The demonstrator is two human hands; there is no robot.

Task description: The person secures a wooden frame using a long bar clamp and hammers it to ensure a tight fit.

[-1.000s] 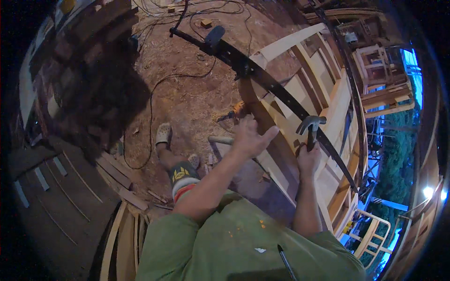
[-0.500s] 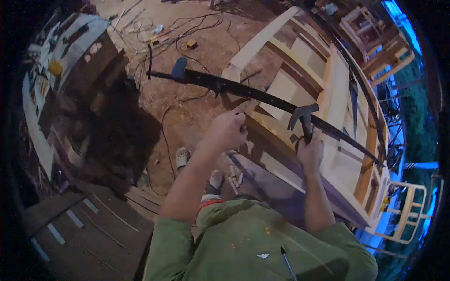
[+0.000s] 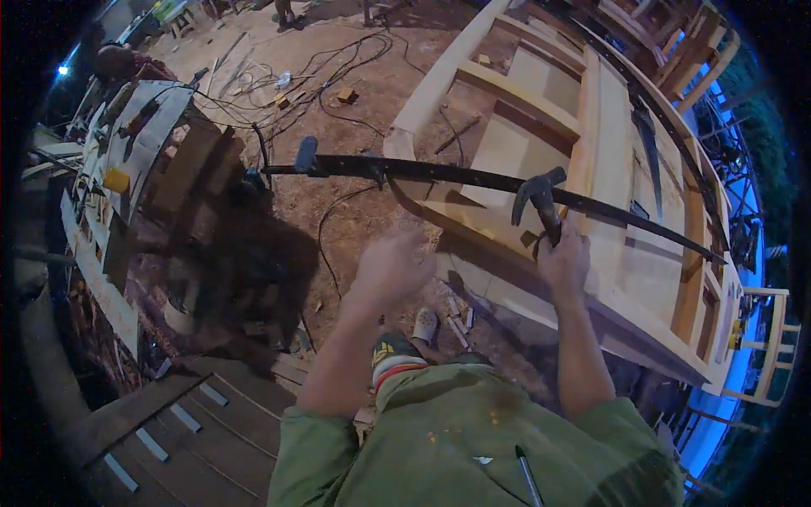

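My right hand (image 3: 564,260) is wrapped round the handle of a claw hammer (image 3: 536,194), its steel head up and just over a long dark bar clamp (image 3: 460,175). The clamp lies across a large pale wooden frame (image 3: 524,103), and its left end, with a blue-grey jaw (image 3: 307,155) and a cranked handle, sticks out past the frame's edge. My left hand (image 3: 394,267) is in the air below the clamp, near the frame's left corner and apart from both. Motion smears its fingers, so whether it holds anything is hidden.
On the left stands a cluttered bench (image 3: 156,127) with boards and tools. Cables (image 3: 325,72) and a small wood block (image 3: 346,95) lie on the dirt floor. A stack of dark boards (image 3: 194,439) is at lower left. Another wooden frame (image 3: 769,346) stands at the far right.
My left hand has drawn back from the clamp and frame edge, toward my body. My right hand still holds the hammer over the bar. The view has shifted.
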